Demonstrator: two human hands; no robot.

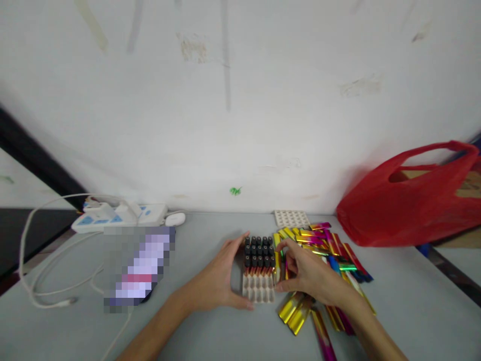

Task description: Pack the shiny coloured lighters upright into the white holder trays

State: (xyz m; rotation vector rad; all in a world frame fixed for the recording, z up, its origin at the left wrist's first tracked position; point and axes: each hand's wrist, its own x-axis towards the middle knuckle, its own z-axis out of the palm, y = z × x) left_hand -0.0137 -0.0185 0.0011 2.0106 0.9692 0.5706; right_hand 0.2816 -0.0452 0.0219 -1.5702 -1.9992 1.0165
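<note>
The person's left hand (214,283) spreads along the left side of a pale moulded tray (259,292), thumb by its near corner and fingers by its far one; the right hand (308,271) curls at the right side, thumb and forefinger parted. Whether either hand presses on the tray or pinches anything cannot be told.

The tray lies between the hands on the grey table (218,343). Its nearer pockets show bare, while behind them stand black-topped pieces (259,250) in three rows, copper-coloured below. The tray looks light and fairly stiff, perhaps prone to denting — best held low by both side walls and kept level, since the pieces could tip. The pieces themselves look smooth and rigid, easiest to take by their black tops.

Just right of the tray spreads a heap of shiny sleeves (300,317), gold, magenta, red and green; they are probably thin, slippery and easily creased, so a light hold at the edges suits them.

Farther out, a second tray (292,218) lies near the wall (240,125). At far right slumps a red plastic bag (398,205) — something brown, perhaps cardboard, shows in it.
</note>
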